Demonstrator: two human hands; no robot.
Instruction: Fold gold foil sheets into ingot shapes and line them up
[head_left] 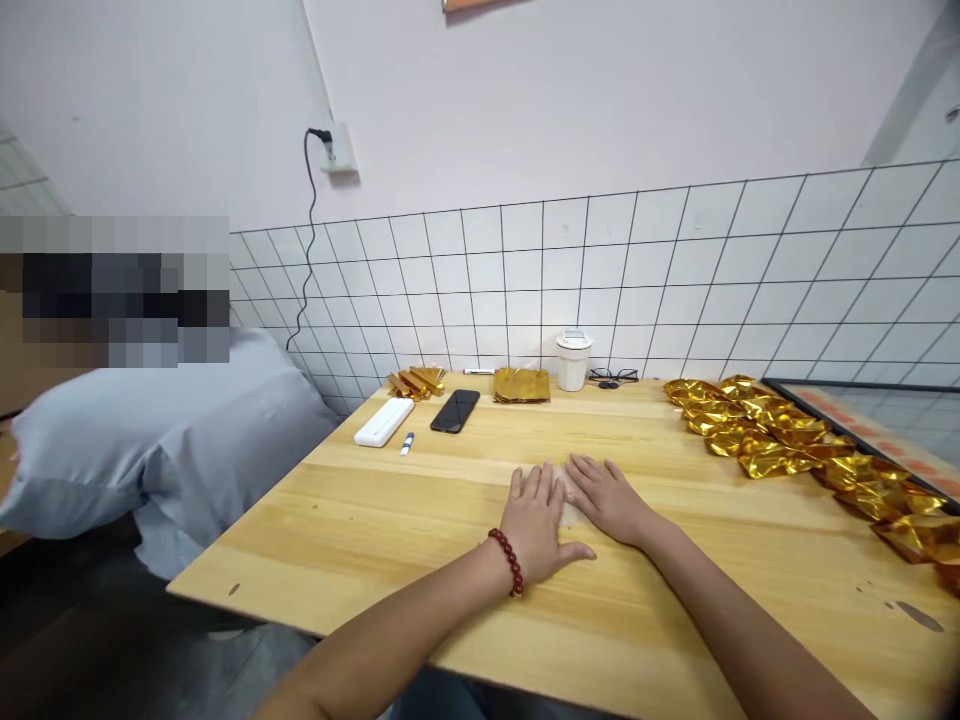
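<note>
Both hands flat on the table (675, 610), left (536, 525) beside right (607, 500), fingers stretched out, gripping nothing. Can't tell if a thin sheet's under them. Risk imo: my right arm swinging wide would shove the foil (787, 440) off the edge.

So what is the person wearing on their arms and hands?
Both arms are bare, with no sleeves in view and no gloves. The left hand has a bracelet of round, dark red beads around its wrist. The right hand and its wrist wear nothing that I can see.
</note>
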